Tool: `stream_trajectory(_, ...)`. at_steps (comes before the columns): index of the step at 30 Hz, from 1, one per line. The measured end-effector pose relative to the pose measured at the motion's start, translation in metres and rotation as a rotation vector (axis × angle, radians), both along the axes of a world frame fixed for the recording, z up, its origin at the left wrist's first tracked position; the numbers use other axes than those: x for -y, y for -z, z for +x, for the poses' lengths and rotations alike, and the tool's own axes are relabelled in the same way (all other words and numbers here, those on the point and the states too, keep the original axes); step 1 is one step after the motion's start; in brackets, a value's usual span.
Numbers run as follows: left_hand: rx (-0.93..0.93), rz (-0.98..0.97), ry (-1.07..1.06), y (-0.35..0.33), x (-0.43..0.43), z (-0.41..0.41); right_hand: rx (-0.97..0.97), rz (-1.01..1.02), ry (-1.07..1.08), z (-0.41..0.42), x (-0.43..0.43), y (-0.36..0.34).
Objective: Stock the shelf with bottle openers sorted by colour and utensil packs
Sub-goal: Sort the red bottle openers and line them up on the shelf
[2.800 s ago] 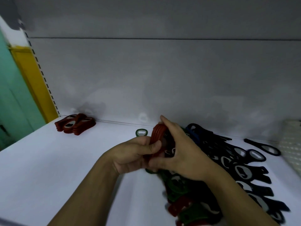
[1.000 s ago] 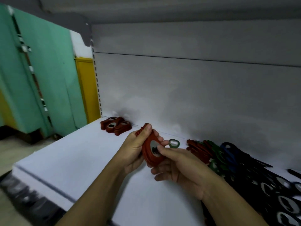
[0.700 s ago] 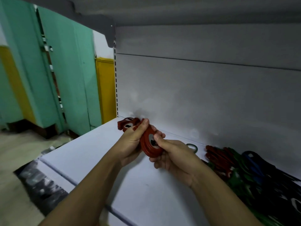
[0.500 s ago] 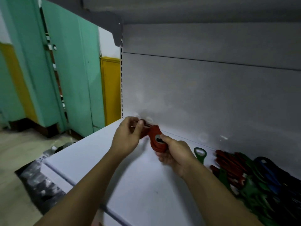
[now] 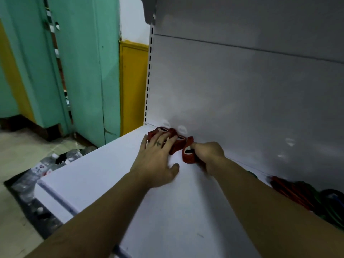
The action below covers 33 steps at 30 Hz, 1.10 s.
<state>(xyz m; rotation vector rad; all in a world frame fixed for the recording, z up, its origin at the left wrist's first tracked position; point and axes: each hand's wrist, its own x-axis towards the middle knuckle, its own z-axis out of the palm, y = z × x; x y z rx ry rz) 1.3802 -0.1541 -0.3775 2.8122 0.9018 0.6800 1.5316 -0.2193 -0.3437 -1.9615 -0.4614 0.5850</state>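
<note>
Red bottle openers (image 5: 177,141) lie in a small group at the back left corner of the white shelf (image 5: 115,175). My left hand (image 5: 158,159) lies flat with straight fingers resting on that group. My right hand (image 5: 208,153) grips a stack of red bottle openers (image 5: 188,153) standing on edge on the shelf, just right of the group. A mixed heap of red, green and dark openers (image 5: 307,198) lies at the right edge of the view.
The grey back panel (image 5: 242,101) rises right behind the red openers. The shelf's left end sits by a perforated upright (image 5: 149,81). Beyond it stand green and yellow panels (image 5: 83,71), with plastic bottles (image 5: 52,162) on the floor below.
Both hands carried the red stack left to the back corner. My left hand let go of it and now lies flat on the earlier red group; my right hand set the stack down.
</note>
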Motion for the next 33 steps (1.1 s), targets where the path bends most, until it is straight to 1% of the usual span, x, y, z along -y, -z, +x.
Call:
stream_trajectory(2,-0.022,-0.012,-0.002,0.000,-0.001,0.001,0.037,-0.020,-0.011,0.000,-0.003,0.002)
stream_trajectory(5,0.008,-0.045,0.008,0.000,-0.002,0.000,0.096,-0.055,-0.009,-0.001,-0.002,0.004)
stream_trajectory(10,0.032,-0.047,0.016,-0.001,-0.002,-0.001,0.337,-0.183,-0.009,-0.010,0.001,0.007)
stream_trajectory(11,0.051,-0.050,0.021,-0.001,-0.002,-0.001,0.328,-0.186,-0.012,-0.012,0.002,0.006)
stream_trajectory(14,0.082,-0.066,0.020,0.000,-0.004,-0.003,0.122,-0.115,-0.040,-0.017,0.001,-0.001)
stream_trajectory(15,0.080,-0.068,0.018,0.001,-0.004,-0.003,0.082,-0.102,-0.056,-0.018,0.001,-0.003)
stream_trajectory(19,0.062,-0.070,0.011,0.002,-0.005,-0.001,0.072,-0.109,-0.101,-0.017,-0.001,-0.005)
stream_trajectory(24,0.041,-0.074,0.015,0.002,-0.005,0.000,0.025,-0.071,-0.113,-0.016,-0.001,-0.006)
stream_trajectory(27,0.065,-0.090,0.013,0.002,-0.007,0.000,0.021,-0.042,-0.121,-0.013,0.003,-0.008)
stream_trajectory(28,0.086,-0.083,0.015,0.002,-0.007,0.000,0.056,-0.046,-0.131,-0.012,0.006,-0.010)
stream_trajectory(29,0.106,-0.065,0.019,0.002,-0.007,-0.001,0.136,-0.075,-0.153,-0.011,0.011,-0.012)
stream_trajectory(33,0.173,0.040,0.063,-0.002,0.003,-0.007,0.606,-0.257,-0.363,-0.012,0.058,-0.032)
